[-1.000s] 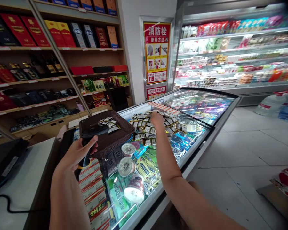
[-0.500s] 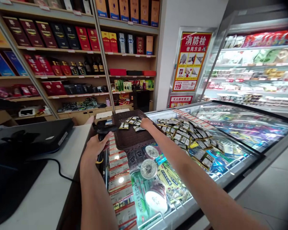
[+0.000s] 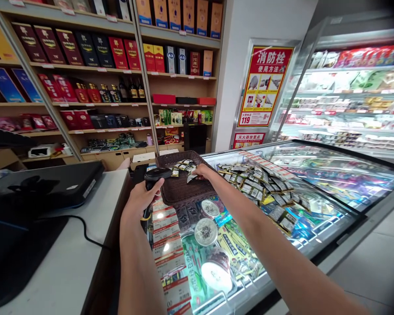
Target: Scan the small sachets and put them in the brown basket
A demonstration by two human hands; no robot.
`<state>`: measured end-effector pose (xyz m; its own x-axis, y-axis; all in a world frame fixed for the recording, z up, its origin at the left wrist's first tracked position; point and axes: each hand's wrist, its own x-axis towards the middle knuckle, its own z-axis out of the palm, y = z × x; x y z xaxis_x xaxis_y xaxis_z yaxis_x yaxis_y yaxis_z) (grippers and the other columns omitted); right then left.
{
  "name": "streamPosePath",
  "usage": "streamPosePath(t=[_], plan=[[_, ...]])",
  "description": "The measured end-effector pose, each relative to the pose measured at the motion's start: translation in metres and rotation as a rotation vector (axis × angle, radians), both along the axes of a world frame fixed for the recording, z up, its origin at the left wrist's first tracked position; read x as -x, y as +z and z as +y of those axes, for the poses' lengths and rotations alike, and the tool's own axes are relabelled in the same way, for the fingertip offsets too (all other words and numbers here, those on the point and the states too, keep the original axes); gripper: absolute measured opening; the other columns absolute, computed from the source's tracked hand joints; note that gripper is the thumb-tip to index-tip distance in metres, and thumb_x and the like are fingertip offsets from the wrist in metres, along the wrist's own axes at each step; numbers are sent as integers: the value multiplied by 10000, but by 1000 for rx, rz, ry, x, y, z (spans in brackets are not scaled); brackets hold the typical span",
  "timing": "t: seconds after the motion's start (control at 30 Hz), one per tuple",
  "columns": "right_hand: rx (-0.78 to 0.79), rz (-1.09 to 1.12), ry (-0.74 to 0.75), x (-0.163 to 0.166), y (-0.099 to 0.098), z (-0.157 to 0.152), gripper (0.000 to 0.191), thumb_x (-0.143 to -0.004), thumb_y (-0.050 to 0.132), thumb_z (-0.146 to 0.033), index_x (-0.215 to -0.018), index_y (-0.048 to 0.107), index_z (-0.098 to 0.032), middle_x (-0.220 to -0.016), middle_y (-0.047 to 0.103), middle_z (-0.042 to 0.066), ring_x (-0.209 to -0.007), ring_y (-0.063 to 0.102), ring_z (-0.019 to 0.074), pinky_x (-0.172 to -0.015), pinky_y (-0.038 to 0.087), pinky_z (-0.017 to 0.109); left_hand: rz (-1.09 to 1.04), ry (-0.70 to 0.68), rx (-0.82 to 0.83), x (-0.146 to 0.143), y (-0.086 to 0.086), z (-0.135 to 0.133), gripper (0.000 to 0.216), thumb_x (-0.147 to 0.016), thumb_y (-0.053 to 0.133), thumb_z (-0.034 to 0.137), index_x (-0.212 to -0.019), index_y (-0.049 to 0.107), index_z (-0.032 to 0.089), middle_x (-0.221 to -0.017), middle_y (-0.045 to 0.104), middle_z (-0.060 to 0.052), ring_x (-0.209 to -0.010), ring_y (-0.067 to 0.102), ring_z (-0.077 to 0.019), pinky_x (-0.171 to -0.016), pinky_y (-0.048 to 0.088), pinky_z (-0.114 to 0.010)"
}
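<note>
My left hand is wrapped round the handle of a black handheld barcode scanner, whose head hangs over the left side of a brown woven basket. My right hand pinches a small snack packet above the basket. Several similar packets lie at the basket's far end. To the right, a heap of black, gold and silver packets is spread on the freezer's glass top.
Ice-cream tubs and wrapped bars show beneath the glass, alongside a strip of price labels. A white counter with a black device and cable stands left. Shelves of boxed bottles line the back.
The scanner has moved right, closer over the basket. My right hand has lifted a packet, which now shows tilted in its fingers. The view has shifted slightly left.
</note>
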<state>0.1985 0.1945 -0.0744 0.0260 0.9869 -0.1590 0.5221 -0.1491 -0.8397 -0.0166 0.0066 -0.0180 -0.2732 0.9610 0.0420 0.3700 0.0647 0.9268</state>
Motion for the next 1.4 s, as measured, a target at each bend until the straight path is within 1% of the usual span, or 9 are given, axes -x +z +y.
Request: streamPosePath(t=[0.1,0.23,0.43,0.67,0.97,1.07,1.17,1.27,1.4], plan=[[-75,130,62,-34,13,-25,269,-675,786,-247,-724,534,-167,-539,565,-21,-477,552,110,-408,404,177,-34,-73,-18,-13,6,0,534,-581,737,673,-669,588,168,-604,625,-4,-504,577,-125,-492,454,-235],[-135,357,74,-99,19,-75,307,-728,760,-284,-772,469,-199,-577,562,-31,-498,566,107,-459,454,195,-126,-219,-24,-47,16,1,545,-599,739,663,-748,597,158,-646,622,1,-535,580,-118,-497,447,-223],[-188,474,-99,-165,7,-125,282,-786,688,-343,-809,441,-210,-612,494,-65,-494,522,85,-488,475,209,-146,-409,-16,-112,18,1,567,-593,739,671,-775,602,151,-646,618,-3,-533,576,-125,-508,449,-243],[-256,589,-192,-192,-10,-138,292,-772,674,-380,-847,446,-214,-684,496,-57,-547,533,83,-487,480,199,35,-530,-7,-150,8,-3,503,-657,697,655,-681,573,168,-609,616,-10,-507,547,-122,-496,405,-238],[-254,625,-233,-196,-13,-141,265,-780,659,-356,-846,447,-211,-689,497,-47,-541,533,98,-470,461,210,113,-551,9,-159,2,-1,494,-657,704,642,-654,577,165,-582,606,-4,-514,555,-130,-503,423,-241],[-263,530,-351,-207,-13,-140,213,-830,594,-379,-891,488,-205,-733,553,-17,-580,557,119,-523,472,230,104,-536,17,-158,3,0,490,-653,714,636,-678,589,163,-614,619,-7,-527,570,-132,-515,444,-247],[-289,234,-625,-230,-17,-140,215,-905,474,-380,-976,561,-198,-863,636,49,-766,621,180,-655,484,271,101,-503,24,-155,9,-3,493,-634,725,641,-677,594,167,-604,626,-7,-518,568,-129,-497,441,-240],[-221,-57,-896,-253,-24,-143,251,-936,413,-317,-1056,597,-196,-978,657,105,-950,625,251,-774,467,342,99,-454,40,-146,16,-3,517,-583,744,659,-679,598,173,-598,629,-2,-526,581,-134,-487,451,-237],[-120,-201,-985,-265,-34,-146,255,-905,460,-218,-1115,587,-147,-1099,613,185,-1014,601,305,-802,457,416,127,-323,31,-119,18,5,548,-550,754,675,-725,606,177,-657,660,-20,-585,639,-169,-535,512,-267]])
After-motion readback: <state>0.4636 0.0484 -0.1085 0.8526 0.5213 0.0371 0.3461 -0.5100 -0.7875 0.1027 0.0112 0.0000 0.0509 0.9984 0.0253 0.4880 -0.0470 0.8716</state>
